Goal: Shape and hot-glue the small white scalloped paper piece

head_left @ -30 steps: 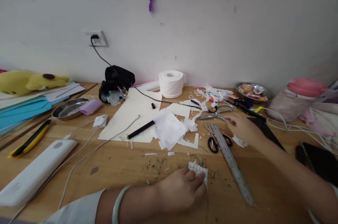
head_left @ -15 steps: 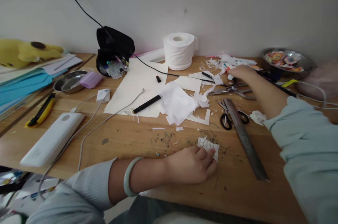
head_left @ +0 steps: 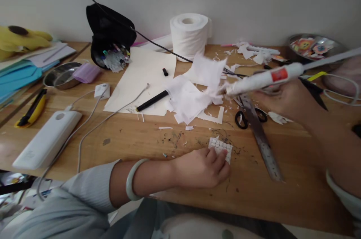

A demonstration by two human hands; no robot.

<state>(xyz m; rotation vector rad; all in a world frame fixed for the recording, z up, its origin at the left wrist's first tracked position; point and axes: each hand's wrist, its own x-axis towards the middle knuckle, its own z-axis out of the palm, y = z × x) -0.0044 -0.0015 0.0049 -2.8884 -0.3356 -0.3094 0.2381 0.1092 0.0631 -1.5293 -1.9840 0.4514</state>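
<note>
My right hand (head_left: 284,100) is closed around a white hot glue gun (head_left: 262,79) with a red switch and a translucent stick out of its back. It is raised over the desk, its tip pointing left, with tissue (head_left: 208,70) hanging at the tip. The motion blurs it a little. My left hand (head_left: 205,167) rests on the desk with curled fingers on a small white paper piece (head_left: 220,147) marked with rounded black outlines. Part of that piece is hidden under the fingers. A metal ruler (head_left: 263,145) lies across black-handled scissors (head_left: 241,120) below the right hand.
A tissue roll (head_left: 188,38) stands by the wall, beside white paper (head_left: 138,77) and a black marker (head_left: 152,100). Leftward are a black pen case (head_left: 109,24), power bank (head_left: 47,139) and yellow cutter (head_left: 32,109). A metal bowl (head_left: 338,49) holds paper cutouts at the right.
My right hand has come back from the paper scraps toward me, lifting the glue gun, and tissue has risen with its tip. My left hand stays on the paper piece. The view has tilted slightly.
</note>
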